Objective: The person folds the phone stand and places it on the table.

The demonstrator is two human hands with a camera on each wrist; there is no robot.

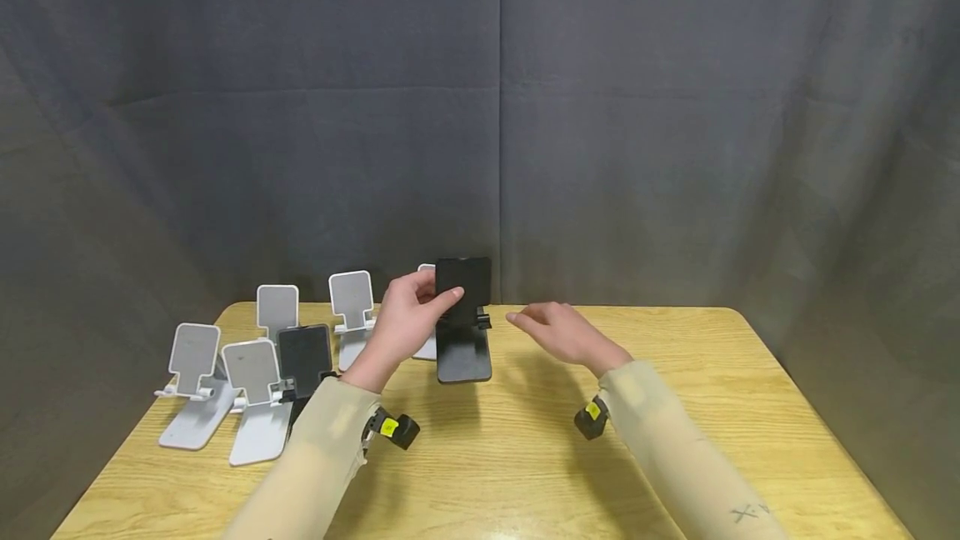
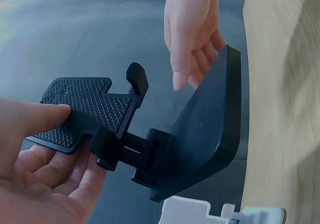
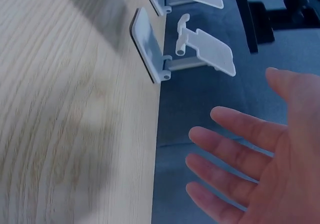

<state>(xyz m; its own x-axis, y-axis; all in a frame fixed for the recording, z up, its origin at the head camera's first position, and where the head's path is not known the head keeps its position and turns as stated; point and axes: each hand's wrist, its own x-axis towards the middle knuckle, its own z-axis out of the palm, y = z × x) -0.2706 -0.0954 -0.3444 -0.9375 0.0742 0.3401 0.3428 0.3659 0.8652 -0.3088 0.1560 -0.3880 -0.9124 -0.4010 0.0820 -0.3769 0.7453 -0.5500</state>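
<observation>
A black phone stand (image 1: pixel 463 355) is held up above the table by my left hand (image 1: pixel 408 311). In the left wrist view, the thumb lies on the textured face of the stand's upper plate (image 2: pixel 90 106), with the fingers behind it. The stand's flat base (image 2: pixel 205 124) hangs on the side toward the right hand. My right hand (image 1: pixel 566 332) is just right of the stand, apart from it. The right wrist view shows its fingers (image 3: pixel 230 151) relaxed and spread, with nothing held.
White phone stands (image 1: pixel 197 411) and another black phone stand (image 1: pixel 305 361) stand grouped on the table's left. One more white stand (image 1: pixel 426 348) is partly hidden behind the held one. The wooden table (image 1: pixel 525 473) ends at a dark grey curtain (image 1: pixel 637 148).
</observation>
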